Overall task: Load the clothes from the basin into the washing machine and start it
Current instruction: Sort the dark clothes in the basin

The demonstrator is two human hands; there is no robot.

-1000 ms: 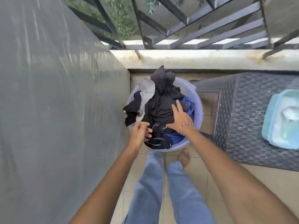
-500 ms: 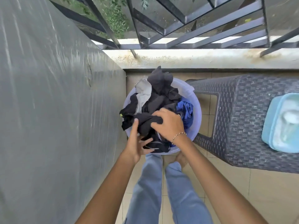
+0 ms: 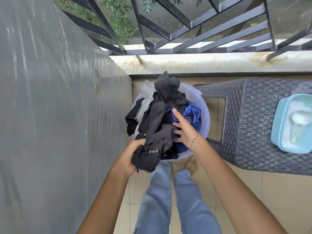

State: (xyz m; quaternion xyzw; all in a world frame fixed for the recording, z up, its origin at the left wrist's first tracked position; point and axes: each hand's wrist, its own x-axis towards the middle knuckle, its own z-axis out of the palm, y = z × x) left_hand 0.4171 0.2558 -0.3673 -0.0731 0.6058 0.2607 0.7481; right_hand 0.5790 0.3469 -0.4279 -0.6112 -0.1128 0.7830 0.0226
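A pale lilac basin (image 3: 205,112) stands on the tiled floor in the corner, heaped with clothes. On top lie black garments (image 3: 166,93), a grey piece (image 3: 147,97) at the left and a blue one (image 3: 192,114) at the right. My left hand (image 3: 130,157) grips a bunched black garment (image 3: 152,149) at the basin's near edge, lifted a little off the pile. My right hand (image 3: 184,127), with a bead bracelet on the wrist, hovers over the blue cloth with fingers spread and straight. No washing machine is in view.
A grey wall (image 3: 59,115) runs close along the left. A dark woven-pattern stool (image 3: 249,119) stands at the right with a light blue tub (image 3: 293,124) on it. A ledge (image 3: 202,63) with black railing closes the far side. My legs and a bare foot (image 3: 191,166) are below.
My right hand has let go of the black garment and opened over the blue cloth. My left hand has taken hold of the black garment and pulled it toward me.
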